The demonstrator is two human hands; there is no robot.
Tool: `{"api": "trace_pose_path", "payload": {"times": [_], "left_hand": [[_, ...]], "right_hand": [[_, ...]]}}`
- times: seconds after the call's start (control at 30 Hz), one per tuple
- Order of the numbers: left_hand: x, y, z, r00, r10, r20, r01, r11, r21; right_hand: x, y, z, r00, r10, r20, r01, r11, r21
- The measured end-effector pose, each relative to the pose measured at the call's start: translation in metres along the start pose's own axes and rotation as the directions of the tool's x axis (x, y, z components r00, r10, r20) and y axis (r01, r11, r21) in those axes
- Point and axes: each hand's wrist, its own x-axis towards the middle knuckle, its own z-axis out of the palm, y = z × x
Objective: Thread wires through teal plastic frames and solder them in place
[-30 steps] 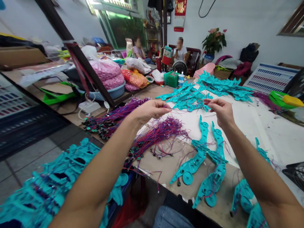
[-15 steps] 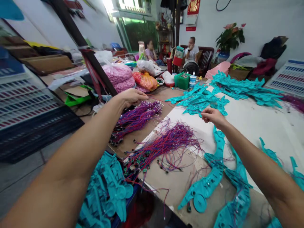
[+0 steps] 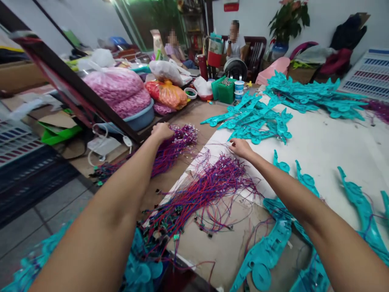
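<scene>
My left hand (image 3: pixel 163 132) is at the far bundle of purple, red and blue wires (image 3: pixel 172 152), fingers curled down against its upper end. What those fingers hold is hidden. My right hand (image 3: pixel 240 147) is closed in a pinch just above the nearer wire bundle (image 3: pixel 209 182); a thin wire seems to run leftward from its fingertips. Small dark connectors show at the lower end of that bundle. Beyond my right hand lies a pile of turquoise plastic parts (image 3: pixel 258 119). Under my right forearm a turquoise part (image 3: pixel 264 251) lies with wires along it.
More turquoise parts (image 3: pixel 313 97) are heaped at the back right, and others (image 3: pixel 361 207) lie at the right. A pink-filled bag (image 3: pixel 118 89) sits in a blue basin (image 3: pixel 141 117). A dark post (image 3: pixel 100 109) slants at the left. Two people sit at the back.
My right hand has moved left, from beside the turquoise pile to above the nearer wire bundle. My left hand has come down onto the far bundle. The view has shifted.
</scene>
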Motion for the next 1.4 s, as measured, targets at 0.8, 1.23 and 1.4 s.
{"api": "trace_pose_path", "payload": {"times": [0.8,1.23,1.4], "left_hand": [[-0.355,0.003,0.069,0.836,0.522,0.17,-0.539,0.84,0.067],[-0.397,-0.034,0.036,0.93,0.367,0.036,-0.283,0.773,-0.569],[-0.406,-0.031,0.024,0.963,0.251,-0.098,-0.254,0.72,-0.646]], "right_hand": [[-0.224,0.002,-0.007,0.78,-0.612,0.128,0.619,0.785,-0.02],[-0.243,-0.015,0.003,0.786,-0.616,0.051,0.617,0.787,-0.012],[-0.24,-0.029,0.003,0.782,-0.617,0.089,0.623,0.78,-0.063]]}}
